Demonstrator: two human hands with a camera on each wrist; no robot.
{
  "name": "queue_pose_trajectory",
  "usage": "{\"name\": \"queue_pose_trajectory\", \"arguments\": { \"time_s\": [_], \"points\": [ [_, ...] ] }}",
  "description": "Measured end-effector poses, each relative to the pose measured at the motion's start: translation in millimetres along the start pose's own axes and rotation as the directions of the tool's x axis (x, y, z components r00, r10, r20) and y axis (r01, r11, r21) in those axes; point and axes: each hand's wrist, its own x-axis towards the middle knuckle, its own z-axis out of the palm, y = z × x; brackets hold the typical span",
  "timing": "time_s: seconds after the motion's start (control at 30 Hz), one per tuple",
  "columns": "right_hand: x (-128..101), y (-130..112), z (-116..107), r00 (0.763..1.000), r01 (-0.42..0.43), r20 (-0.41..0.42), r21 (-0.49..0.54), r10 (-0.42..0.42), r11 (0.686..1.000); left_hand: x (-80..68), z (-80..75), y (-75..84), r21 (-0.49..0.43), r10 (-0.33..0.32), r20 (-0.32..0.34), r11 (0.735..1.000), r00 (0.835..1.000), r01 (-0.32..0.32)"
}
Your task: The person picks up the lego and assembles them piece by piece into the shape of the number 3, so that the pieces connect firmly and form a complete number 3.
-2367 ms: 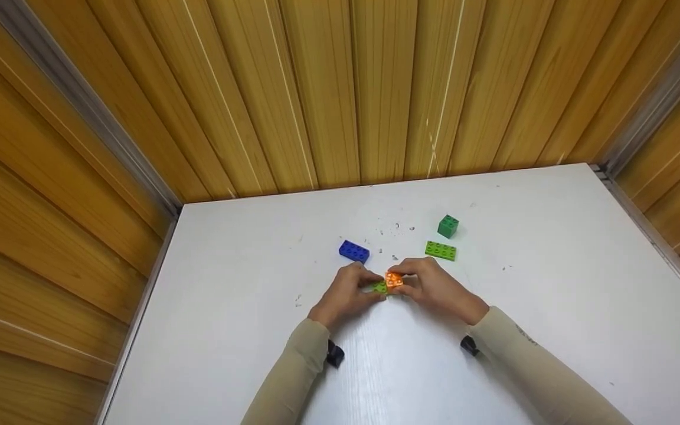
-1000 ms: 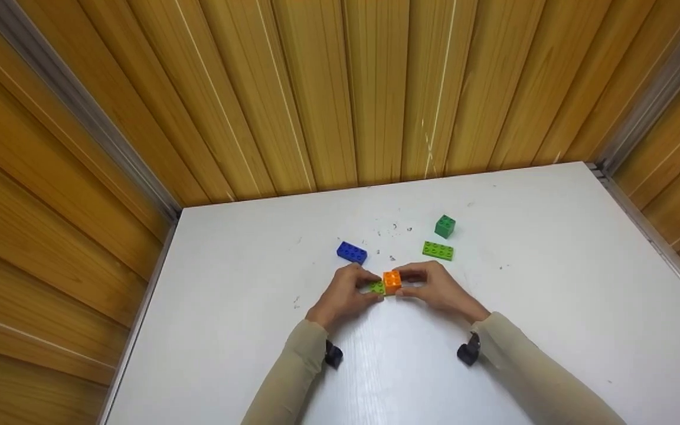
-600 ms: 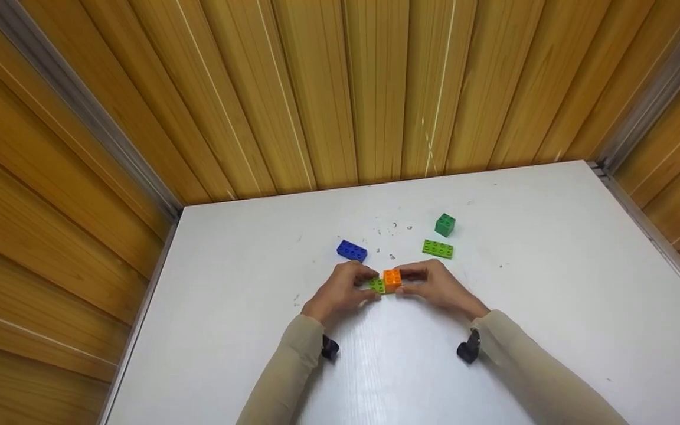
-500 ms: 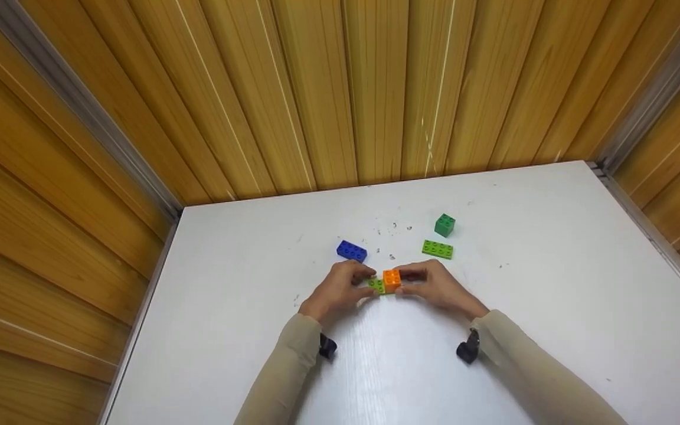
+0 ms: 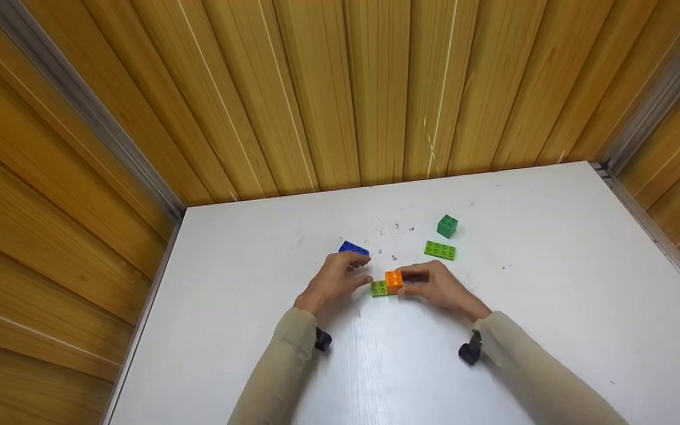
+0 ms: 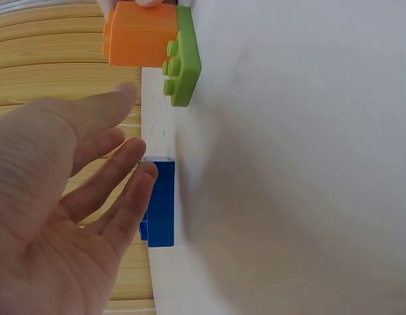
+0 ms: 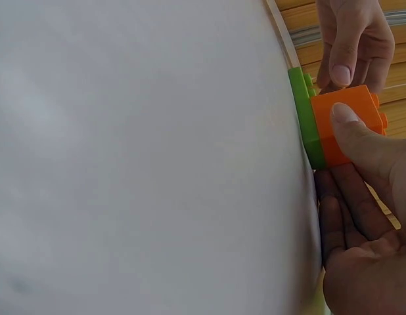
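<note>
The orange brick (image 5: 394,278) sits pressed onto one end of the thin light-green plate (image 5: 379,288), and the pair rests flat on the white table (image 5: 552,283), near the middle of it. The plate's other end shows bare studs in the left wrist view (image 6: 170,69).

What has changed is the left hand (image 5: 334,281). Half a second ago its fingers were closed on the plate's free end; now it has let go and drawn back, away from the orange brick on the plate's side. Its fingers are spread and relaxed, holding nothing, and its fingertips (image 6: 134,177) lie close to the blue brick (image 6: 161,203), which sits beyond the orange brick and to the left — whether they touch it I cannot tell.

The right hand (image 5: 437,287) has not let go. Its thumb (image 7: 351,134) and a finger pinch the orange brick from opposite sides — the wrist view shows both tips on it.

My reading is that the joint is made, since the plate now lies unsupported by the left hand and stays level, and the freed hand seems to be heading for the blue brick.

Further out from the orange brick, to the right and beyond, lie a second light-green plate (image 5: 440,250) and a dark green cube (image 5: 447,226), both untouched.
</note>
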Motion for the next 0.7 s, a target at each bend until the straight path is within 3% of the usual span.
{"name": "queue_pose_trajectory", "arguments": {
  "time_s": [0.27,0.43,0.7],
  "points": [
    [-2.2,-0.4,-0.2,1.000,-0.023,0.004,0.023,0.023,0.999,10.3,-10.0,-2.2,0.055,0.038,-0.063,0.998,0.997,-0.035],
    [-0.9,0.7,0.4,1.000,-0.028,0.000,0.010,0.028,1.000,17.3,-15.0,-5.8,0.114,0.027,-0.092,0.993,0.995,-0.017],
    [-1.5,0.5,-0.2,0.999,-0.034,0.003,0.029,0.034,0.999,25.1,-17.5,-12.4,0.146,0.010,-0.079,0.989,0.997,0.002]
  ]
}}
